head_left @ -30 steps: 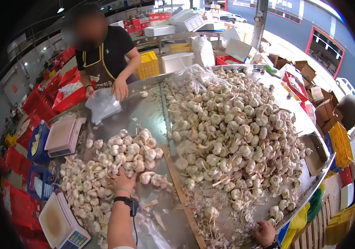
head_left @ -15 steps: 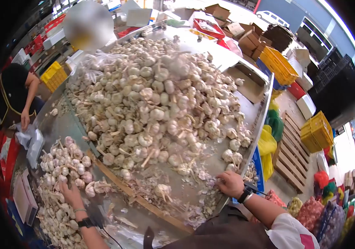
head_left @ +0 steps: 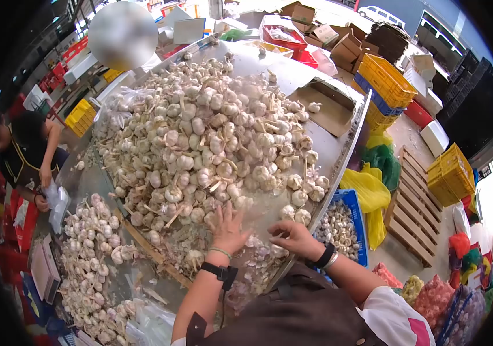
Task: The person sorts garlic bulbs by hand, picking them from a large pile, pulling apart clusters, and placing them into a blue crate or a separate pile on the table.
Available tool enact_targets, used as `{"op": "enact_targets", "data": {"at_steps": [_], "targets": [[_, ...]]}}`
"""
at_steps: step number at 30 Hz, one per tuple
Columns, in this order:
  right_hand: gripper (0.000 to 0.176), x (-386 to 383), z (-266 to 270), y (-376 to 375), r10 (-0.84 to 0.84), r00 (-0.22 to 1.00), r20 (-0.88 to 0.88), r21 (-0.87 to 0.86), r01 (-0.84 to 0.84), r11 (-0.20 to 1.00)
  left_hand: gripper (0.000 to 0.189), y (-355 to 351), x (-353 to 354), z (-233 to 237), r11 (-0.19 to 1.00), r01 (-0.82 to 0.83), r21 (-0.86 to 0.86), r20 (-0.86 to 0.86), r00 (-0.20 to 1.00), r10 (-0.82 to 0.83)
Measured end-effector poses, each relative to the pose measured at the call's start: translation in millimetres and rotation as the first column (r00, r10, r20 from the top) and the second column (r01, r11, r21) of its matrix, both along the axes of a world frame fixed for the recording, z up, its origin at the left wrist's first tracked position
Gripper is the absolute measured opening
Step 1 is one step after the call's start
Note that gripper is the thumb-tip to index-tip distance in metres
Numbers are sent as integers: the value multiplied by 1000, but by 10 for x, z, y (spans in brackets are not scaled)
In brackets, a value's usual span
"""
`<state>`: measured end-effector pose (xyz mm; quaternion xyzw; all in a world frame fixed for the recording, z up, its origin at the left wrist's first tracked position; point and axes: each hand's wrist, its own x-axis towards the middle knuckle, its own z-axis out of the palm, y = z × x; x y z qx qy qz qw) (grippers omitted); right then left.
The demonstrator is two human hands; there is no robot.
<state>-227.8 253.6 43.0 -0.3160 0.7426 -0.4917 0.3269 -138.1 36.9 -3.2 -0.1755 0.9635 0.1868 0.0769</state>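
Observation:
A large heap of garlic bulbs [head_left: 200, 132] covers the metal table in front of me. My left hand [head_left: 227, 230] lies at the heap's near edge, fingers spread against the bulbs, holding nothing. To its right, my right hand [head_left: 292, 237] hovers over loose garlic skins [head_left: 261, 256] by the table's right rim. Its fingers are loosely bent and apart, with nothing visible in them. A few bulbs lie just beyond that hand. Left of a wooden strip [head_left: 148, 248] sits a second pile of garlic [head_left: 90, 254], with stems cut short on many bulbs.
A blue crate [head_left: 347, 222] of small garlic stands below the table's right side. Farther right are a wooden pallet [head_left: 413, 202], yellow crates [head_left: 451, 173] and filled net bags [head_left: 434, 300]. A cardboard box [head_left: 324, 106] rests on the table. At left, another person [head_left: 30, 150] handles a plastic bag [head_left: 57, 205].
My left hand has moved right, from the left garlic pile to the big heap's near edge. My right hand has shifted left and slightly up, off the table rim. The view has turned slightly.

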Motion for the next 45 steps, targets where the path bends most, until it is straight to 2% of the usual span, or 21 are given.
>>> {"op": "enact_targets", "data": {"at_steps": [3, 5, 9, 11, 13, 15, 18, 21, 23, 25, 27, 31, 33, 35, 37, 39, 41, 42, 43, 44, 45], "targets": [[39, -634, 271, -35, 57, 949, -310, -3, -60, 998, 80, 60, -55, -89, 997, -19, -74, 7, 1000, 20], [52, -1087, 750, -210, 241, 836, -494, 179, -173, 968, 83, 85, -40, -112, 995, -44, -86, 8, 999, 45], [77, -2169, 500, -691, 134, 821, -556, 207, -20, 978, 82, 204, -35, -57, 989, -117, -90, 83, 989, 125], [80, -2739, 191, -954, 40, 669, -742, 129, 84, 988, 79, 266, -37, -70, 979, -189, -71, 72, 978, 194], [100, -3092, 280, -1188, 111, 805, -583, 318, 101, 943, 76, 338, -7, -55, 966, -256, -34, 46, 965, 257], [110, -3242, 206, -1365, 126, 899, -420, 290, 1, 957, 76, 368, 30, -22, 916, -374, 144, 29, 927, 373], [121, -3071, 38, -1487, 195, 767, -611, 389, 77, 918, 79, 419, 59, -13, 901, -413, 134, 19, 910, 414], [120, -2818, -49, -1322, 321, 843, -433, 379, -153, 913, 91, 453, 25, -88, 883, -449, 141, 18, 893, 451], [115, -2441, 273, -1142, 564, 599, -568, 564, -216, 797, 100, 477, -62, -125, 861, -484, 159, 20, 873, 487], [95, -2200, 191, -1094, 584, 639, -500, 533, -304, 789, 117, 505, -87, -127, 825, -545, 148, 26, 836, 548], [96, -1898, -62, -1142, 592, 704, -393, 409, -443, 798, 124, 499, -81, -187, 824, -549, 141, 45, 835, 549], [112, -1267, 16, -1025, 736, 528, -423, 510, -533, 675, 127, 572, -48, -151, 825, -556, 104, 9, 830, 558], [107, -996, -238, -947, 727, 461, -509, 446, -581, 681, 129, 602, 26, -179, 872, -487, 50, -123, 863, 490], [97, -880, -184, -912, 826, 231, -515, 528, -673, 518, 130, 599, 119, -191, 908, -418, -34, -132, 902, 410], [85, -930, 53, -869, 853, 221, -473, 519, -713, 472, 129, 667, 183, -90, 934, -356, -22, -53, 933, 355], [72, -1189, 96, -920, 968, 241, -76, -39, -970, 239, 126, 704, 249, -45, 915, -403, 6, 4, 915, 403], [57, -1576, 146, -905, 664, 695, -274, -71, -704, 707, 120, 754, 195, 156, 935, -352, 47, -37, 935, 354], [46, -1833, 221, -974, 473, 806, -357, -81, -531, 843, 115, 781, 173, 193, 942, -329, 64, -36, 943, 331], [46, -2123, 244, -1081, 339, 673, -658, -17, -463, 886, 116, 790, 111, 223, 967, -256, 7, 0, 967, 256], [55, -2328, 295, -1121, 163, 689, -706, -45, -273, 961, 111, 805, 60, 183, 972, -234, 13, 21, 972, 234], [71, -2532, 26, -1164, 70, 573, -816, 49, -52, 997, 107, 797, 31, 111, 978, -209, 18, 40, 977, 208]]}}
